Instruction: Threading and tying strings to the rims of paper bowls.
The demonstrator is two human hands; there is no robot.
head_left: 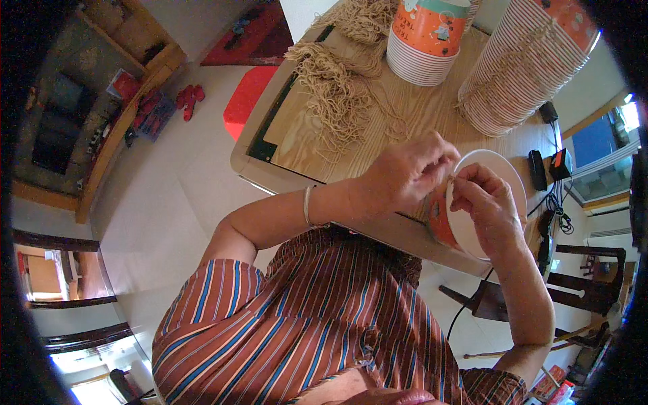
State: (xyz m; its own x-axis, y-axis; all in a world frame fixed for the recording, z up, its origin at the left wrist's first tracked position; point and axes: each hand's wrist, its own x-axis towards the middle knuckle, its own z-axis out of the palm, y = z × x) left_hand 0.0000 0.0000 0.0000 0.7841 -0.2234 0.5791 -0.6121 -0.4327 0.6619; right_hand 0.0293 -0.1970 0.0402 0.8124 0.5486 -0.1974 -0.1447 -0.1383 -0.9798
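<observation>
A paper bucket (513, 179), orange outside and white inside, lies tilted at the table's near right edge with its mouth toward me. My right hand (487, 202) reaches over its mouth, with thumb and fingers pinched together at the left part of the rim. Just left of that rim, my left hand (416, 170) is raised with its fingers curled in and slightly blurred. Whatever it holds is too small to make out. A pale bangle circles my left wrist. Beyond my left hand, a loose heap of tan twine (334, 94) spreads over the wooden table (297, 138).
A short stack of orange paper buckets (424, 44) stands at the back. To its right leans a taller stack (520, 67) with twine draped across it. Black adapters and cables (557, 202) line the right edge. A red stool (246, 101) stands left of the table.
</observation>
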